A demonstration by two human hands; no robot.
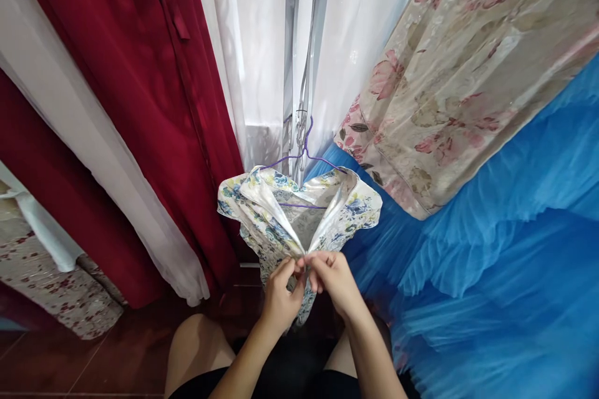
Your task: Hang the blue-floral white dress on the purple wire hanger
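A small white blouse with a blue and yellow flower print (262,215) hangs on a purple wire hanger (305,148) in the middle of the view. Its front is open at the top and the two edges meet lower down. My left hand (281,296) and my right hand (333,280) meet at that spot, each pinching one front edge of the blouse. Fingers of both hands are closed on the fabric.
Dark red garments (140,106) and white sheer fabric (253,43) hang at left and centre. A beige pink-flowered dress (468,75) and blue tulle (505,274) fill the right. A metal rack pole (299,50) rises behind the hanger. Reddish-brown floor (93,355) and my knees show below.
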